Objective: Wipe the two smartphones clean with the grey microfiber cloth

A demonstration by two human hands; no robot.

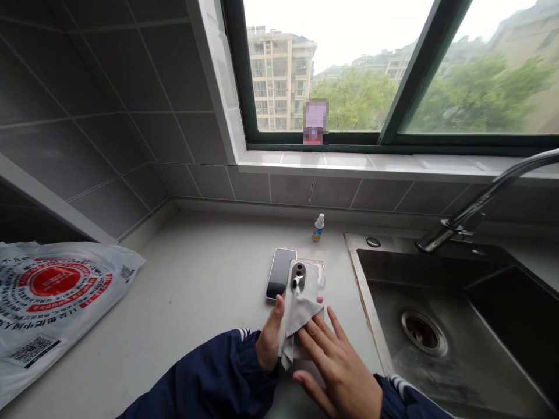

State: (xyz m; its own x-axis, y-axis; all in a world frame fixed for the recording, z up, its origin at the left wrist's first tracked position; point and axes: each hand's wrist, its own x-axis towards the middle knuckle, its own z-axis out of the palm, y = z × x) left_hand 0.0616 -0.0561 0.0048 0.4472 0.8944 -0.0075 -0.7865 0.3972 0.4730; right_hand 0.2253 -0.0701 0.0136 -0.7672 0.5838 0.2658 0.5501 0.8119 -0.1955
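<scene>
A white phone (300,278) lies back side up on the counter, its camera module showing. My left hand (269,336) grips its lower left edge, thumb along the side. My right hand (336,361) lies over a white cloth (298,319), fingers stretched out and pressing the cloth onto the phone's lower half. A second phone (280,273) with a dark screen lies face up just to the left, touching or nearly touching the white one. Something clear, perhaps a phone case (320,271), shows under the white phone's right edge.
A small dropper bottle (318,227) stands behind the phones. A steel sink (437,326) with a tap (480,201) is on the right. A white printed plastic bag (48,302) lies at the left. Tiled wall and window ledge (349,166) are behind.
</scene>
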